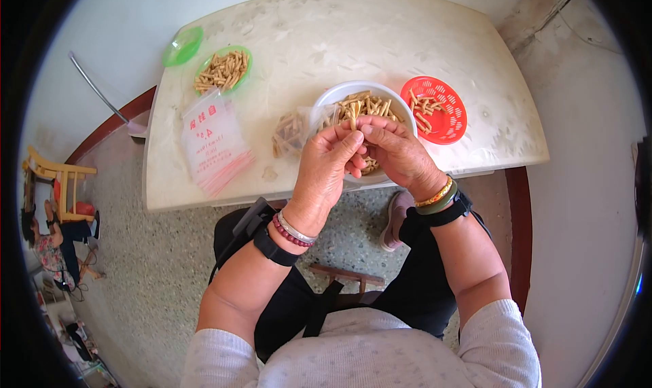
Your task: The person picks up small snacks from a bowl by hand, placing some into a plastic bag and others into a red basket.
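Two hands, left [320, 169] and right [409, 162], meet over the near part of the white bowl [358, 85], fingertips pinching one short, tan root-like stick [354, 111]; can't tell which grips tighter. Stick's long axis points roughly away from the torso, far end sticking out past the fingertips, neither hand clearly nearer. More dried sticks [377, 105] lie in the bowl beneath, red perforated basket [454, 124] just beside it, right-hand side.

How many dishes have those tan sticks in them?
3 hold tan sticks: a green dish at left, a white bowl in the middle and a red basket at right. Another green dish shows none.
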### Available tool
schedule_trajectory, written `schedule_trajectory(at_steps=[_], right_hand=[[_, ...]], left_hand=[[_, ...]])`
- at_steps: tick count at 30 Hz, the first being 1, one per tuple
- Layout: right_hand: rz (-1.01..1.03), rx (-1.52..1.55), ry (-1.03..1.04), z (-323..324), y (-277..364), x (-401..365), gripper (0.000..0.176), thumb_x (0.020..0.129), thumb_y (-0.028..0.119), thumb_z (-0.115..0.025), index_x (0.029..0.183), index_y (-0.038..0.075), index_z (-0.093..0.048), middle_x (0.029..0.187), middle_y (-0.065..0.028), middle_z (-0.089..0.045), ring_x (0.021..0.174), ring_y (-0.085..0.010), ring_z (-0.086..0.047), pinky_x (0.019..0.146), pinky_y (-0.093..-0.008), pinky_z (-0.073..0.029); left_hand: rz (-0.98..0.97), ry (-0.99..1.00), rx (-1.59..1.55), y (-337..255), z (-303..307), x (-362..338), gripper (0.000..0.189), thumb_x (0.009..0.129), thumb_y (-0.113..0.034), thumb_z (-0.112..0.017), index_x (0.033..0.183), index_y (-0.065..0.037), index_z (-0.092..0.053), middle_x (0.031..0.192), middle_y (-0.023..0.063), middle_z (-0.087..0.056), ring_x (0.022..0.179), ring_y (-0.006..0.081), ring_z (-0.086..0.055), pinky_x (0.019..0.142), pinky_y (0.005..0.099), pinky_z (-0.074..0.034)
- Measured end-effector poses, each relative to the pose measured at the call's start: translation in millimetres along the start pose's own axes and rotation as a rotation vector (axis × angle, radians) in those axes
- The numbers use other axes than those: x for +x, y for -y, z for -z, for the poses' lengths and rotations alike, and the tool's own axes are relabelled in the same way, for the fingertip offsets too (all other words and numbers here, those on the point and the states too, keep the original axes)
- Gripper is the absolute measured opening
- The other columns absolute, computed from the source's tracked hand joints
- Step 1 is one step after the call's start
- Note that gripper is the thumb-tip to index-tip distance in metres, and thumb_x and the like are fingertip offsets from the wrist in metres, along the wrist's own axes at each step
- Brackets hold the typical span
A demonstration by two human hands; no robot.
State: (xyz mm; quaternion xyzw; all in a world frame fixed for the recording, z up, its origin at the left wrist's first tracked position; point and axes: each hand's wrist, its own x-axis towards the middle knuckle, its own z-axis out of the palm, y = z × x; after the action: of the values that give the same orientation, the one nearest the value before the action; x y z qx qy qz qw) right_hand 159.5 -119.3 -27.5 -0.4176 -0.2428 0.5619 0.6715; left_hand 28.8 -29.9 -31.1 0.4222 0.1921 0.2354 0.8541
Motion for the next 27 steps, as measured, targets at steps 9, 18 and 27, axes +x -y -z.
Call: schedule_trajectory(at_steps=[9,18,27], right_hand=[[0.002,0.049,0.047,4.3,5.2,3.1,0.015,0.096,0.016,-0.054,0.098,0.006,-0.064,0.091,-0.0021,-0.066,0.073,-0.0083,-0.057,0.074,-0.0258,-0.049],[0.222,0.468,-0.403,59.2,35.5,8.7,0.014,0.098,0.018,-0.049,0.103,0.007,-0.058,0.086,-0.0025,-0.065,0.069,-0.0111,-0.054,0.063,-0.0263,-0.046],[0.261,0.220,-0.468,58.3,39.0,3.2,0.016,0.094,0.017,-0.053,0.100,0.004,-0.061,0.086,-0.0026,-0.067,0.067,-0.0129,-0.055,0.061,-0.0281,-0.046]], left_hand=[[0.104,0.022,0.041,5.5,0.3,-2.1,0.014,0.092,-0.020,-0.064,0.091,-0.006,-0.063,0.077,0.0012,-0.063,0.058,0.0072,-0.057,0.048,0.0193,-0.045],[0.145,0.058,0.109,0.1,-1.0,-8.7,0.015,0.095,-0.018,-0.059,0.097,-0.003,-0.062,0.078,0.0029,-0.063,0.060,0.0079,-0.059,0.048,0.0198,-0.046],[-0.107,-0.126,0.048,-1.3,-0.4,-14.0,0.015,0.097,-0.010,-0.051,0.105,-0.002,-0.059,0.087,0.0051,-0.061,0.062,0.0079,-0.055,0.051,0.0202,-0.043]])
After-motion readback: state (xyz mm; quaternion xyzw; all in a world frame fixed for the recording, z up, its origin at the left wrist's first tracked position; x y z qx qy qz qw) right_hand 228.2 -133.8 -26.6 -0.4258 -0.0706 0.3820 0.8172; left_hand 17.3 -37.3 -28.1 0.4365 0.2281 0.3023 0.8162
